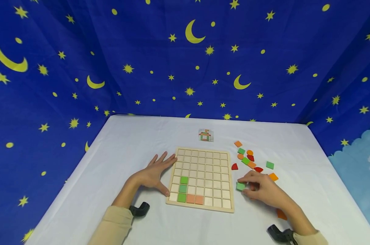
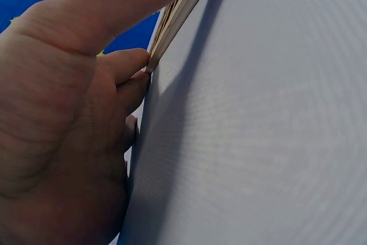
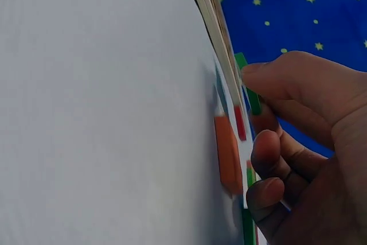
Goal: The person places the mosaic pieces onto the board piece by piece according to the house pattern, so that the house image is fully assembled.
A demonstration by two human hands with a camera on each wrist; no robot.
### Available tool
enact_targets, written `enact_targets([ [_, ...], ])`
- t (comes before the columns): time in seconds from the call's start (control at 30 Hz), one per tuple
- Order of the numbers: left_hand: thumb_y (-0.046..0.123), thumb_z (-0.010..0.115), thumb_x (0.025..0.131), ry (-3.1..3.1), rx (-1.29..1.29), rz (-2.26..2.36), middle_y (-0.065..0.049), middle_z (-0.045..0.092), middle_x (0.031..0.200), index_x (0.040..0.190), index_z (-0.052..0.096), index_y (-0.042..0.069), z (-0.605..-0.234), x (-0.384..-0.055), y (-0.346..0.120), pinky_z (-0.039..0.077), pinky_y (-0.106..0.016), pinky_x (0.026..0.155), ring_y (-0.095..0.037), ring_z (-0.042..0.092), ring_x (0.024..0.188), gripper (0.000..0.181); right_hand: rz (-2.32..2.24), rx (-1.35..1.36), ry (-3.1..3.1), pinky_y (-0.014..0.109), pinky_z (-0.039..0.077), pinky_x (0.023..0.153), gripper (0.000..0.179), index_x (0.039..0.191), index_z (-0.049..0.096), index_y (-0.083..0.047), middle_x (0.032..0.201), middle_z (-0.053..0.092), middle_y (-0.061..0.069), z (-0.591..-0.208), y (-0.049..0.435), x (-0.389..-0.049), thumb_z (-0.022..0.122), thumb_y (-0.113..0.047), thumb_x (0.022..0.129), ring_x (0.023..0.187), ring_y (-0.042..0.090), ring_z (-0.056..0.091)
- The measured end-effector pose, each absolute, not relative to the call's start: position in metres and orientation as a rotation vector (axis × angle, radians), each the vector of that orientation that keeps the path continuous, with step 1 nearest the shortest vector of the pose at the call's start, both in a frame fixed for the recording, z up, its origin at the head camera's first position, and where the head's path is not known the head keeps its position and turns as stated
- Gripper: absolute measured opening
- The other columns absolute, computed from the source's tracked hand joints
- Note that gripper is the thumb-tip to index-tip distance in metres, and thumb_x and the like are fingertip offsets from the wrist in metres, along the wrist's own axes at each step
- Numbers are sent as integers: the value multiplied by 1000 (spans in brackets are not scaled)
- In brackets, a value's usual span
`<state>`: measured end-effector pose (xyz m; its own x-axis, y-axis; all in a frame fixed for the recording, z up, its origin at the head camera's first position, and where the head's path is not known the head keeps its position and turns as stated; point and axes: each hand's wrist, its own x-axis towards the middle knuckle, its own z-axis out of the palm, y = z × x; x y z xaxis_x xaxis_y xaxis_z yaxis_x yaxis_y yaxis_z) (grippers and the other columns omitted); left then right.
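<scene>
A wooden grid board (image 1: 203,208) lies on the white table. My left hand (image 1: 152,173) is spread along its left side, thumb and fingertip at the frame; the left wrist view shows the board's edge (image 2: 180,21) by those fingers. Just off the board's right side, my right hand (image 1: 264,187) pinches a green square tile (image 1: 240,186) between thumb and finger. In the right wrist view that tile (image 3: 253,101) stands edge-on under the thumb. Three green tiles (image 1: 183,188) form a column in the board's lower left, with two salmon tiles (image 1: 190,198) beside the lowest one.
Behind the board lies a small picture card (image 1: 205,135). Loose orange, green and red pieces (image 1: 251,164) are scattered right of the board, including a red quarter-circle (image 1: 235,166) near its edge. One orange piece (image 1: 281,214) lies by my right forearm. A starry blue curtain (image 1: 160,61) surrounds the table.
</scene>
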<state>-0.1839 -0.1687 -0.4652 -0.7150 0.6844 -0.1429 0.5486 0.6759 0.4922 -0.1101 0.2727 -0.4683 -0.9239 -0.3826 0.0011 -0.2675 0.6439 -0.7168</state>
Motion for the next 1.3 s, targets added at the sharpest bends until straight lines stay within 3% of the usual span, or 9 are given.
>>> enact_targets([
  [1.3, 71, 79, 52, 2571, 987, 633, 1, 6, 161, 155, 17, 16, -467, -184, -169, -9, -49, 114, -28, -7, 145, 132, -1208, -1029, 2524, 20, 46, 56, 28, 112, 72, -19, 98, 59, -10, -468, 203, -100, 75, -16, 84, 69, 10, 52],
])
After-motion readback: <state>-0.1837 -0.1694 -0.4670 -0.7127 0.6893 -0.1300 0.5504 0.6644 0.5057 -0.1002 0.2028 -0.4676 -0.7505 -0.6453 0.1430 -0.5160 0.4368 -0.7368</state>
